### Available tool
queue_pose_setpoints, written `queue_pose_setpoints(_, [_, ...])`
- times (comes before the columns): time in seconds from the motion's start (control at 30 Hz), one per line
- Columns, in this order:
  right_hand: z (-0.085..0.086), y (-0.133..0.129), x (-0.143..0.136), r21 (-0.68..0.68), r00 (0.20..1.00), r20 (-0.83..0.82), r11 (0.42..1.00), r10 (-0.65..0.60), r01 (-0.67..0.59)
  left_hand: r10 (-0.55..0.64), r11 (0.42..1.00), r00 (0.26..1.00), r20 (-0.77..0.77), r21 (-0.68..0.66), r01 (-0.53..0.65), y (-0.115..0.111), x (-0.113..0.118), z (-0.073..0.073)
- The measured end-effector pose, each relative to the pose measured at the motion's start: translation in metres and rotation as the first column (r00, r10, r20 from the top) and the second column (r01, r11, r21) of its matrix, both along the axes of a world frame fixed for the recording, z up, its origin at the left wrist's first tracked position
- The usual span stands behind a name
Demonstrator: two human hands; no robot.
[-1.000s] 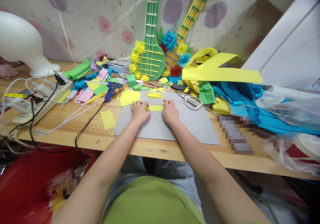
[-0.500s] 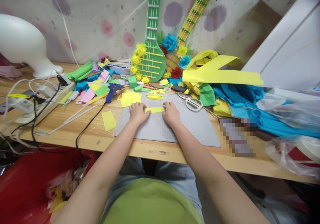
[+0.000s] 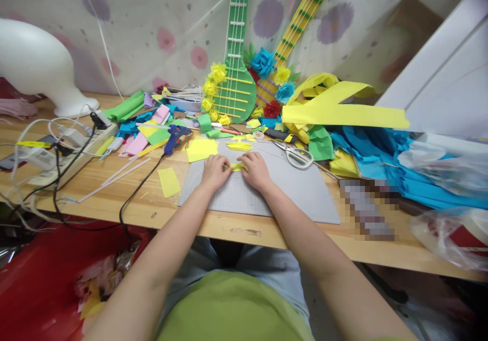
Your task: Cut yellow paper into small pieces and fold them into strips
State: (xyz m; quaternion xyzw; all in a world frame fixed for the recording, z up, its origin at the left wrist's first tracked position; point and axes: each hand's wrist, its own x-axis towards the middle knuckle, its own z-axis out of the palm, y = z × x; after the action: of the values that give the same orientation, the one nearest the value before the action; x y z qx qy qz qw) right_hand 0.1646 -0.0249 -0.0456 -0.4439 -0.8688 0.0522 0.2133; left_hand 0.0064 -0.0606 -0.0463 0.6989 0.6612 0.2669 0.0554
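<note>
A small yellow paper strip (image 3: 237,167) lies between my two hands over the grey board (image 3: 244,193). My left hand (image 3: 216,171) is closed on its left end, thumb and fingers together. On the right end, my right hand (image 3: 256,170) has its fingers bent round and pressed together. Just beyond my hands are several narrow folded yellow pieces (image 3: 239,146). Yellow sheets (image 3: 201,149) rest at the board's back left corner, and a yellow rectangle (image 3: 169,182) is left of the board. White-handled scissors (image 3: 299,157) lie on its right part.
A blue glue gun (image 3: 175,138) and a power strip (image 3: 72,153) are at the left. Green (image 3: 237,94) and yellow paper instruments (image 3: 293,31) lean at the back. Blue crepe paper (image 3: 385,163) and a plastic-wrapped roll (image 3: 457,237) are right. A white foam head (image 3: 34,61) stands far left.
My hands have come closer together, and less of the yellow strip shows between them. The whole view has shifted slightly, with the table's things appearing a little further right.
</note>
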Motion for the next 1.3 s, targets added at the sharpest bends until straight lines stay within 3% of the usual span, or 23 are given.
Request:
queue_pose_setpoints(0.2, [0.000, 0.005, 0.000, 0.106, 0.988, -0.156, 0.994, 0.014, 0.003, -0.088, 0.989, 0.990, 0.111, 0.131, 0.073, -0.004, 0.001, 0.005])
queue_pose_setpoints(0.4, [-0.011, 0.018, 0.006, 0.211, 0.937, -0.328, 0.976, 0.119, -0.050, 0.020, 0.984, 0.957, 0.291, 0.165, -0.070, 0.005, -0.005, -0.006])
queue_pose_setpoints(0.53, [-0.017, 0.023, 0.011, 0.165, 0.960, -0.267, 0.986, 0.083, -0.039, -0.045, 0.987, 0.985, 0.165, 0.158, 0.019, 0.005, -0.003, -0.009])
queue_pose_setpoints(0.63, [-0.014, 0.020, 0.012, 0.146, 0.967, -0.215, 0.983, 0.138, -0.107, -0.126, 0.984, 0.991, 0.048, 0.131, 0.119, 0.002, -0.001, -0.008])
queue_pose_setpoints(0.77, [-0.008, 0.011, 0.010, 0.094, 0.953, -0.163, 0.965, 0.257, -0.244, -0.126, 0.989, 0.992, -0.018, 0.079, 0.127, 0.000, 0.000, -0.006])
queue_pose_setpoints(0.87, [-0.006, 0.007, 0.010, 0.029, 0.948, -0.156, 0.961, 0.276, -0.275, -0.117, 0.991, 0.992, -0.041, 0.066, 0.119, 0.000, 0.000, -0.006])
queue_pose_setpoints(1.1, [-0.009, 0.009, 0.018, -0.101, 0.945, -0.244, 0.963, 0.218, -0.248, -0.115, 0.991, 0.993, -0.022, 0.073, 0.116, 0.000, 0.000, -0.007])
queue_pose_setpoints(1.3, [-0.014, 0.014, 0.013, -0.228, 0.961, -0.272, 0.967, 0.047, -0.111, -0.111, 0.992, 0.994, -0.010, 0.053, 0.111, -0.001, 0.001, -0.007])
